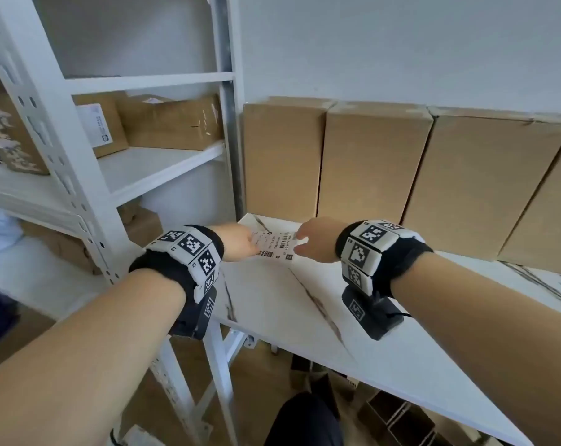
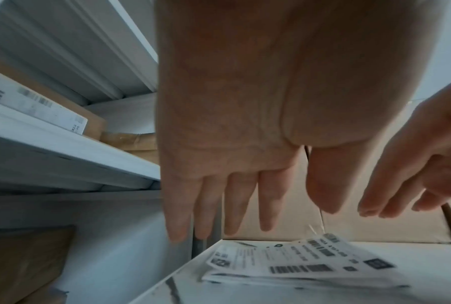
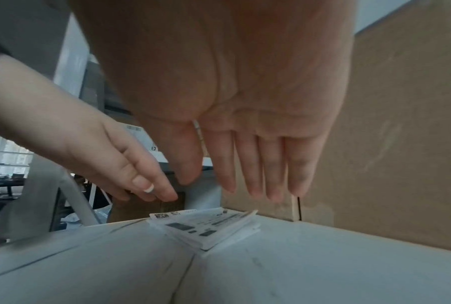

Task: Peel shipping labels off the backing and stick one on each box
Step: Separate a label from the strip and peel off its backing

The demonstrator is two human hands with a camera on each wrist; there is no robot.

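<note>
A stack of white shipping labels point(image 1: 276, 245) lies on the marble-look table point(image 1: 272, 300), near its far left corner. In the wrist views the label stack point(image 2: 297, 265) point(image 3: 208, 228) lies flat, and both hands hover just above it without touching. My left hand point(image 1: 240, 243) point(image 2: 235, 216) reaches from the left with straight fingers. My right hand point(image 1: 314, 244) point(image 3: 245, 185) comes from the right, fingers also straight and pointing down. Several plain brown boxes point(image 1: 282, 159) point(image 1: 372, 169) point(image 1: 485, 185) stand in a row along the wall behind the labels.
A white metal shelf rack point(image 1: 89, 188) stands left of the table, holding brown parcels point(image 1: 173, 120), one with a label point(image 1: 95, 123). More cartons point(image 1: 398, 416) sit on the floor under the table. The table's near part is bare.
</note>
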